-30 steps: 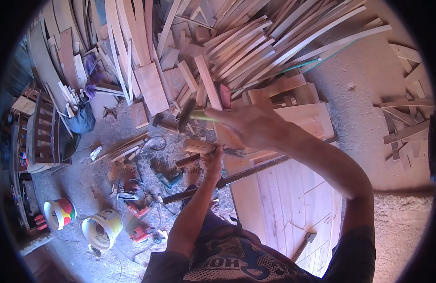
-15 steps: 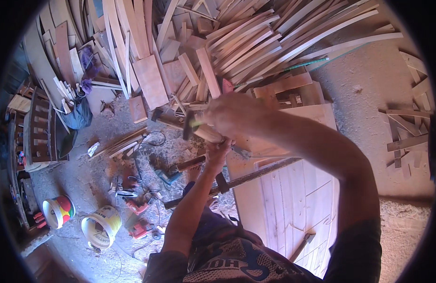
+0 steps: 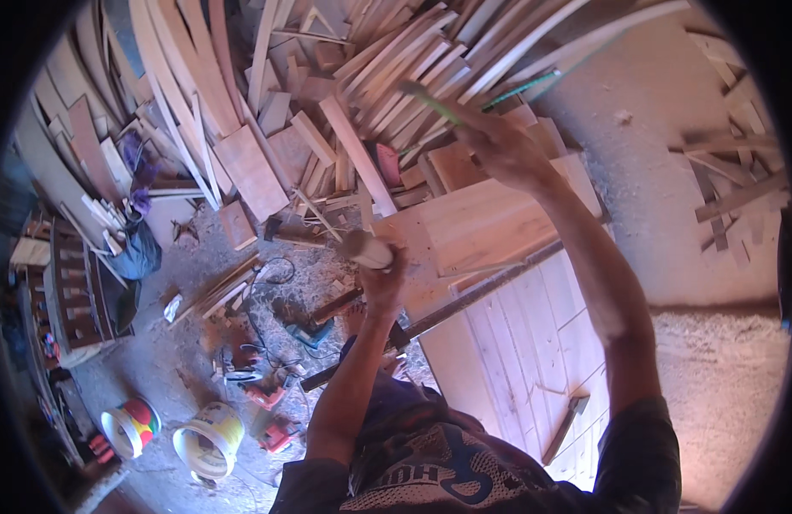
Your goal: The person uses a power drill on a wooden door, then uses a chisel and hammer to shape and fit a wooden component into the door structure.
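My left hand [image 3: 385, 281] is closed around a short pale wooden block [image 3: 368, 250], held up near the left edge of the wooden panel [image 3: 516, 343]. The block's lower part is hidden in the fingers. My right hand [image 3: 503, 150] grips the green handle of a hammer [image 3: 434, 104]; it is raised over the far end of the panel, apart from the block. The hammer's head is blurred against the stacked wood. Across the panel runs a dark bar clamp [image 3: 482, 291], and a loose board [image 3: 490, 224] lies beyond it.
Stacked planks [image 3: 404, 64] fill the far side. On the floor at left lie a teal power tool [image 3: 310, 332], red power tools [image 3: 266, 394] and cords. Two buckets, one white [image 3: 184, 445] and one multicoloured [image 3: 126, 433], stand at lower left. Wood scraps [image 3: 734, 176] lie at right.
My right hand has swung the hammer up and right, away from the block beside my left hand. The left hand still holds the block, now turned more upright. The whole view has shifted slightly.
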`<act>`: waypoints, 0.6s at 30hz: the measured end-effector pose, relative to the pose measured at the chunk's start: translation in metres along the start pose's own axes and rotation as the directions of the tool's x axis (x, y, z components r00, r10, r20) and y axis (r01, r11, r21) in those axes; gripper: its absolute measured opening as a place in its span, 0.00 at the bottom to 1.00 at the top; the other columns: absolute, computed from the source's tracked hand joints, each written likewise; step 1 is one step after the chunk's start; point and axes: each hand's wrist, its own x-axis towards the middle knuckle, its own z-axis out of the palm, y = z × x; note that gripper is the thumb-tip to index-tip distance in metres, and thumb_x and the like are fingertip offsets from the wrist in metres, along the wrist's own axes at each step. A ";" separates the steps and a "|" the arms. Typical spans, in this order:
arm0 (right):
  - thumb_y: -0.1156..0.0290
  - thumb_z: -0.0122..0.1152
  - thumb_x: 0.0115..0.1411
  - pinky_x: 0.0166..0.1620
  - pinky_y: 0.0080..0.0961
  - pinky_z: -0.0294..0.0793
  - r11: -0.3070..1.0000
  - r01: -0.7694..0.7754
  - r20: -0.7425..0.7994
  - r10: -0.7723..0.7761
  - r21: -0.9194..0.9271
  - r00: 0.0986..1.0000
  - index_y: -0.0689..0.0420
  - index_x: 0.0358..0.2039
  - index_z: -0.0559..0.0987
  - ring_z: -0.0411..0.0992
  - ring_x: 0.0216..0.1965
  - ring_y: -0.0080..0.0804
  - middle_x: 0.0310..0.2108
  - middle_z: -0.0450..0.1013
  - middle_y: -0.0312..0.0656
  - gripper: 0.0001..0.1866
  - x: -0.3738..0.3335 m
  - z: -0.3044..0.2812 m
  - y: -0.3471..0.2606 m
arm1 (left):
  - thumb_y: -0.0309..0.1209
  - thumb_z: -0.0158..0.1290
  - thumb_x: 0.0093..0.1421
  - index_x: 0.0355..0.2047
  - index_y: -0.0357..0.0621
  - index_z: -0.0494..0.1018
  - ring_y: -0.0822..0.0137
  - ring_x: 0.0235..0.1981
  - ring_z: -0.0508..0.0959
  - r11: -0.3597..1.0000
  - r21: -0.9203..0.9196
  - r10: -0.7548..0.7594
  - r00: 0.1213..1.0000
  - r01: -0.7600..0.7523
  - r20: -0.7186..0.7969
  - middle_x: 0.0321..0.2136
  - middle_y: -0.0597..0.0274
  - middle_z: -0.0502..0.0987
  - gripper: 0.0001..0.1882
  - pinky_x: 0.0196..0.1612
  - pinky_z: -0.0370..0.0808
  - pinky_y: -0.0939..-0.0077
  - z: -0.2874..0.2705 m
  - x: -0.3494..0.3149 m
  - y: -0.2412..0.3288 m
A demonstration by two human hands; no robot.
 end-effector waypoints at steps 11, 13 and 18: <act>0.65 0.52 0.67 0.13 0.20 0.61 0.229 -0.588 0.034 0.915 0.776 0.401 0.58 0.58 0.71 0.62 0.14 0.18 0.19 0.68 0.34 0.21 -0.284 0.103 0.056 | 0.33 0.64 0.59 0.30 0.41 0.78 0.80 0.22 0.75 0.867 0.466 -0.031 0.913 -0.178 0.406 0.22 0.73 0.77 0.09 0.22 0.70 0.82 0.082 0.011 0.035; 0.67 0.54 0.64 0.15 0.26 0.63 0.191 -0.680 0.076 0.937 0.708 0.342 0.60 0.52 0.72 0.66 0.15 0.23 0.21 0.71 0.38 0.18 -0.327 0.135 0.053 | 0.35 0.63 0.60 0.28 0.41 0.77 0.80 0.20 0.74 0.921 0.389 -0.095 0.977 0.013 0.192 0.21 0.71 0.76 0.11 0.20 0.68 0.83 0.060 0.047 0.035; 0.66 0.50 0.67 0.21 0.29 0.70 0.474 -0.604 -0.033 0.803 0.641 0.595 0.56 0.60 0.68 0.70 0.19 0.26 0.26 0.75 0.42 0.22 -0.355 0.174 0.023 | 0.31 0.63 0.59 0.32 0.39 0.76 0.77 0.22 0.76 0.933 0.337 -0.174 0.978 0.127 0.114 0.24 0.65 0.77 0.09 0.22 0.71 0.81 0.046 0.032 0.054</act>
